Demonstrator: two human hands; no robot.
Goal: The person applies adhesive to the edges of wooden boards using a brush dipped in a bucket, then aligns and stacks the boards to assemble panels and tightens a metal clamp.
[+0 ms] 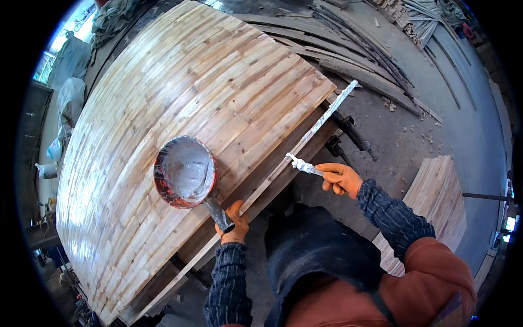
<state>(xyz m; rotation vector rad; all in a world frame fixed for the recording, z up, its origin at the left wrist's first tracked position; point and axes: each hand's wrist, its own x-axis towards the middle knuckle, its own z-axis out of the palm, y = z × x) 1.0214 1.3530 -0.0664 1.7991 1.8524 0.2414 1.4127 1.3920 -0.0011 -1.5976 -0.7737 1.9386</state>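
My left hand (235, 228), in an orange glove, is closed around a long thin wooden strip (265, 185) along the panel's near edge. White paste coats the strip's far right end. A round pan (187, 172) of white paste, its rim stained red and black, sits on the panel; its handle (218, 214) reaches over my left hand, and whether those fingers also grip it I cannot tell. My right hand (340, 180), also gloved in orange, grips a brush (304, 164) thick with white paste. The brush tip is at the strip, right of the pan.
A large panel of glued wooden boards (229, 71) spreads before me, shiny on the left. Dark metal clamps (348, 131) jut from its right side. Long loose planks (370, 79) lie on the floor beyond. Another stack of boards (436, 201) stands at right.
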